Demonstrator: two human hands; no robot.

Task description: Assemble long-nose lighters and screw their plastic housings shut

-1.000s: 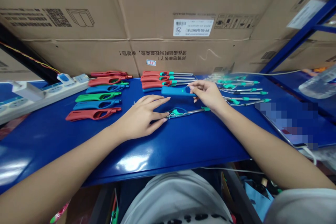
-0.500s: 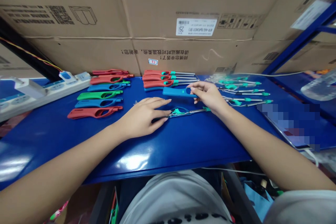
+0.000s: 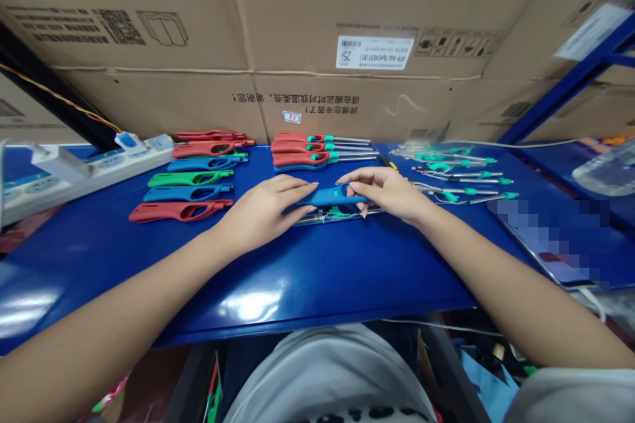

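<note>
A blue lighter casing half (image 3: 325, 195) is held level between both hands. My left hand (image 3: 265, 210) pinches its left end between thumb and fingers. At the right end, by the finger loop, my right hand (image 3: 389, 193) grips it. Right beneath lies a lighter's inner assembly (image 3: 342, 213) with a green trigger and a metal tube, partly hidden by the casing and my fingers. Behind my hands are red lighters (image 3: 297, 160) with metal tubes, stacked close together; a blue one shows at their front.
Red, blue and green casings (image 3: 191, 178) lie in a column on the left. Several inner assemblies with green triggers (image 3: 461, 178) lie to the right. A power strip (image 3: 94, 175) borders the left side; a cardboard box (image 3: 297, 26) walls the back. A phone-like device (image 3: 540, 251) lies at right.
The blue casing half has come down and toward me, over the inner assembly. My left hand has moved from the assembly to the casing's left end.
</note>
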